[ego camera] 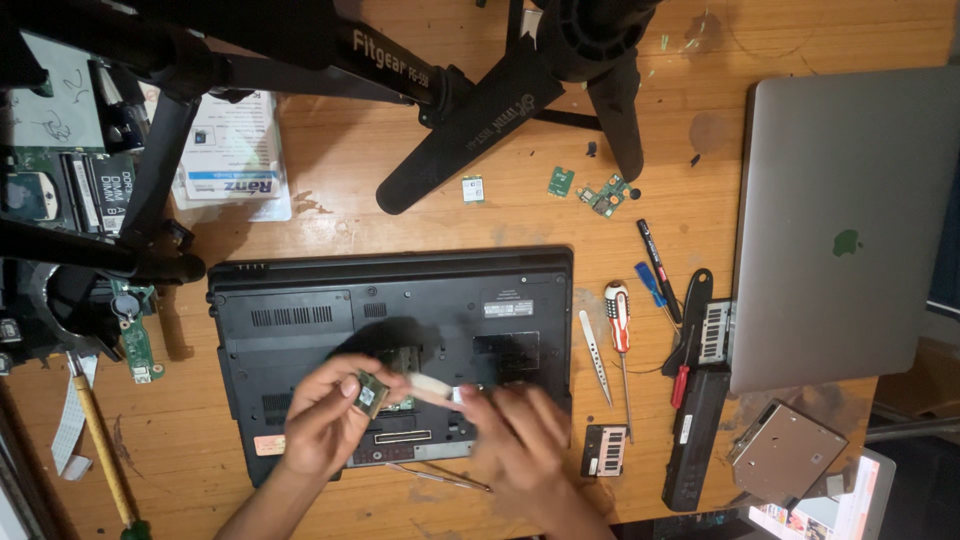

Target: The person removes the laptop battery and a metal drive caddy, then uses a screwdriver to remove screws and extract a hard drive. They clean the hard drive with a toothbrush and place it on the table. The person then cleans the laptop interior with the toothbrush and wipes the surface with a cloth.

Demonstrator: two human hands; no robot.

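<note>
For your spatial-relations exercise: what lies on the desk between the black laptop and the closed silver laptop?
The head view shows tweezers, a red-handled screwdriver and a black battery bar between the black laptop and the silver laptop.

A worn, stained wooden surface (400, 200) fills the view under warm light, with black tripod legs (470, 130) casting shadows across it

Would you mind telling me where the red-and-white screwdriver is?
In the head view, the red-and-white screwdriver lies on the wooden table just right of the black laptop, beside the tweezers.
</note>
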